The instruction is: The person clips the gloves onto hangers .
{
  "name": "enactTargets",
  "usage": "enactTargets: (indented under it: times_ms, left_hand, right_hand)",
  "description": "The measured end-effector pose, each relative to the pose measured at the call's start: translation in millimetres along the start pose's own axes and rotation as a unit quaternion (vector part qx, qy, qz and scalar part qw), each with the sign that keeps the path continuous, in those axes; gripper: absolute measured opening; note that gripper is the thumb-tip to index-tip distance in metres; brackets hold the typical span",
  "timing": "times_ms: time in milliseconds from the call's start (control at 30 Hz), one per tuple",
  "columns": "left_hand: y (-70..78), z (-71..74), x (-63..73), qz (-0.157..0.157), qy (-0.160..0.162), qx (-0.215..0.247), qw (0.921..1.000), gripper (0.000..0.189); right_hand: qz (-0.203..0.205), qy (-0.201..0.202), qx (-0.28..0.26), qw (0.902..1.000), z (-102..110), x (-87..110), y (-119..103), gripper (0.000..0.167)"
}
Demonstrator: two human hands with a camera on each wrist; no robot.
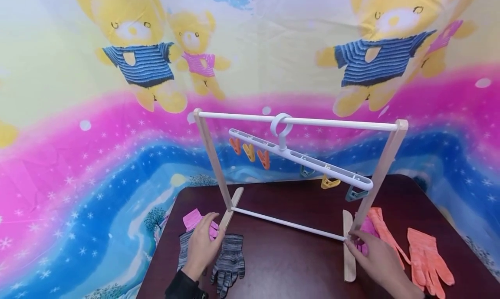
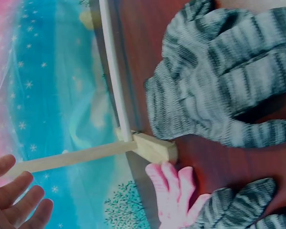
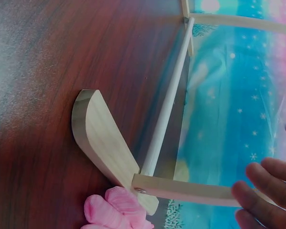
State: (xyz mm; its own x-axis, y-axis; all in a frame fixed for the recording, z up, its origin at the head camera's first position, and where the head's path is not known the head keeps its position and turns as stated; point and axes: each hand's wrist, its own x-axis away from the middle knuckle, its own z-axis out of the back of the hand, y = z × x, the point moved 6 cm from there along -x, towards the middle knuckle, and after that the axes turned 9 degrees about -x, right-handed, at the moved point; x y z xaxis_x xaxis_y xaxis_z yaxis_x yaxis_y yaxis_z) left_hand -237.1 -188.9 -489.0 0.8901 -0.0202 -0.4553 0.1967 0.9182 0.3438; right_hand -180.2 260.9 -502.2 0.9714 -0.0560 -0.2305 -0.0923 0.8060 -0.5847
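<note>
A small drying rack (image 1: 212, 160) of pale wood with white rods stands on the table. From its top rod hangs a white clip hanger (image 1: 312, 161), tilted down to the right, with orange, yellow and dark green clothespins. My left hand (image 1: 203, 242) is beside the rack's left foot (image 1: 236, 198), its fingers loose and spread in the left wrist view. Close to the bottom of the right upright (image 1: 376, 182) is my right hand (image 1: 376, 257), fingertips overlapping the right foot (image 1: 349, 264). Relaxed fingers (image 3: 264, 191) of that hand show near the upright in the right wrist view.
Grey striped gloves (image 1: 229, 260) and a pink glove (image 1: 191, 219) lie by my left hand. Right of the rack are another pink glove (image 3: 115, 210) and orange gloves (image 1: 425, 257). A bear-printed cloth (image 1: 258, 64) hangs behind the dark table (image 1: 281, 264).
</note>
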Motion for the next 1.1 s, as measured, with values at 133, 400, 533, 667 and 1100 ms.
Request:
enactTargets:
  times_ms: [133, 400, 533, 667, 1100]
  left_hand:
    - [-1.6, 5.4, -9.8, -0.003, 0.009, 0.021, 0.9997, 0.046]
    - [-6.1, 8.2, -33.4, -0.005, 0.016, 0.029, 0.9994, 0.044]
    - [-11.5, 6.7, -47.3, 0.016, 0.011, 0.035, 0.9992, 0.045]
    - [-17.9, 4.3, -60.1, 0.047, 0.0, 0.055, 0.9974, 0.048]
    - [-25.6, -2.3, -95.1, 0.119, -0.041, 0.138, 0.9824, 0.073]
  right_hand:
    - [0.004, 0.047, -0.017, 0.9987, 8.6, -0.2, 0.5, 0.025]
    - [-0.048, 0.111, -0.027, 0.9922, 19.8, 0.5, 10.2, 0.031]
    - [-0.071, 0.118, -0.02, 0.9903, 22.7, -0.5, 15.6, 0.039]
    - [-0.071, 0.12, -0.012, 0.9902, 25.3, -4.2, 17.2, 0.043]
    - [-0.09, 0.103, -0.017, 0.9904, 30.1, -19.1, 15.5, 0.061]
